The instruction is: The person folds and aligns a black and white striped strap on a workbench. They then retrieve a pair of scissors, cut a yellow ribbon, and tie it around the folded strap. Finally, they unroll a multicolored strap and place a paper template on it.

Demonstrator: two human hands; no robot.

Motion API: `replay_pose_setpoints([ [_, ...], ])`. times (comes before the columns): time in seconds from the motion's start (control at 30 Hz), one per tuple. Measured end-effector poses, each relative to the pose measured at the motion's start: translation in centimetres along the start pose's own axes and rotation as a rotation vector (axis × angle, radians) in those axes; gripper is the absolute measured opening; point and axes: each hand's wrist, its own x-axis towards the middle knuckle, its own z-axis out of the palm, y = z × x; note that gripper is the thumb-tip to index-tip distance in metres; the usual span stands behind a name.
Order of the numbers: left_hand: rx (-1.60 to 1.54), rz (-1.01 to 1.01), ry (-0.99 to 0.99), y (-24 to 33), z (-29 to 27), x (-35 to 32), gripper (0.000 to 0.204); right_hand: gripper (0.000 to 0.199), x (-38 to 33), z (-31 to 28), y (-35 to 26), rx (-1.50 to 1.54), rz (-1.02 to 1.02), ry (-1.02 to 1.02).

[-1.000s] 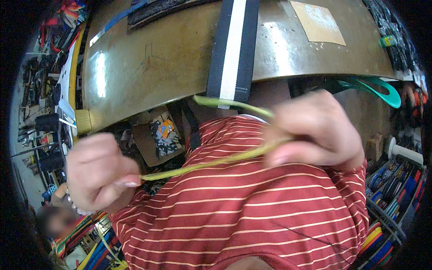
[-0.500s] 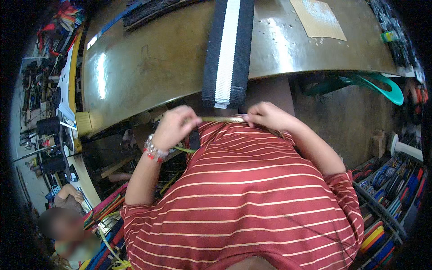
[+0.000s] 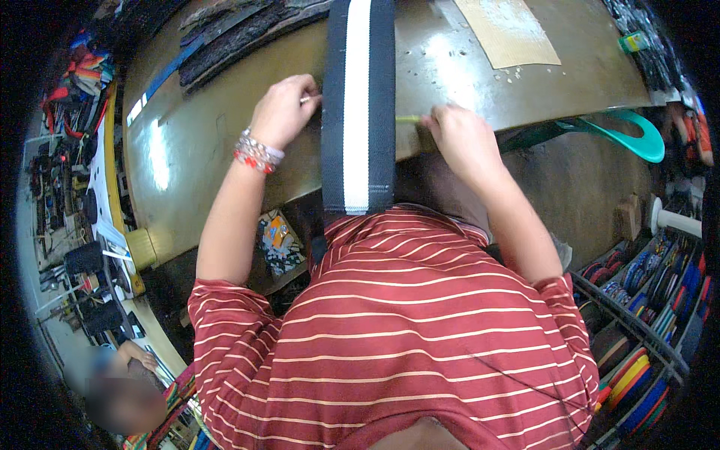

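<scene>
A wide dark strap with a white middle stripe (image 3: 358, 97) lies across the worn olive workbench (image 3: 225, 127) and hangs over its near edge. My left hand (image 3: 283, 111) rests at the strap's left edge, fingers pinched on the pale end of a thin tape. My right hand (image 3: 459, 135) sits at the strap's right edge, pinching the yellow-green tape (image 3: 409, 118) that shows just left of its fingers. The tape's middle is hidden by the strap. Bracelets ring my left wrist.
A tan cardboard sheet (image 3: 510, 30) lies at the bench's far right. Dark rough strips (image 3: 225, 30) lie at the far left. A teal curved piece (image 3: 630, 135) hangs right of the bench. Coloured rolls (image 3: 645, 300) fill racks at right. Another person (image 3: 124, 390) sits lower left.
My hands went from stretching the yellow-green tape near my chest to the bench, one at each side of the striped strap, with the tape now running across it.
</scene>
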Motion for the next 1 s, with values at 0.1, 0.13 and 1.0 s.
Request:
replay_pose_setpoints([
  [0.1, 0.110, -0.164, -0.240, -0.3, -2.6, 2.0, 0.018, 0.025, 3.4, -1.2, 0.2, -0.091, -0.059, -0.080],
  [0.13, -0.037, -0.201, -0.276, 0.3, -3.9, 2.1, 0.019, 0.025, 3.8, -2.1, 0.2, -0.122, -0.084, -0.084],
  [1.0, 0.049, 0.318, -0.196, 15.4, -1.0, 1.8, 0.022, 0.022, 13.3, -7.0, -10.1, -0.062, -0.811, -0.441],
])
